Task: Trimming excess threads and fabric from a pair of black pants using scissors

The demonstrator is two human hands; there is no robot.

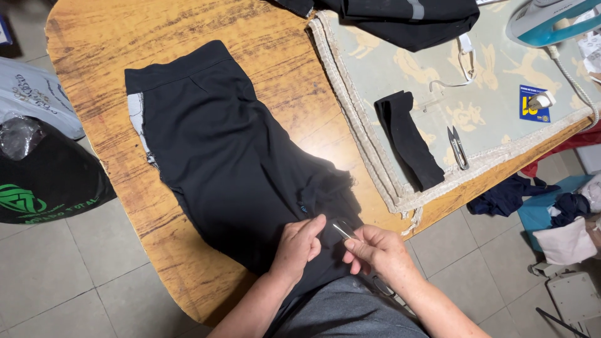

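Far right on the pale patterned pad (400,69) lies a small blue card with yellow marks (534,103), a little cream-coloured thing resting on its corner. On the floor at my left sits a black bag with a green logo (47,181), and behind it a grey printed bag (34,94) — both soft and slumped.

The black garment (219,156) is spread flat across the wooden table (100,50), waistband at the far end, a strip of white-grey lining showing along its left edge, the near end bunched and rumpled toward me. My left hand (300,245) presses down on that near fabric, fingers curled together and touching the cloth. My right hand (380,249) is pinched shut on a small metal tool (343,230), its tip just at the fabric beside my left fingers. A pair of thread snips (457,148) and a folded black strip (407,141) lie on the pad — well apart from my hands.
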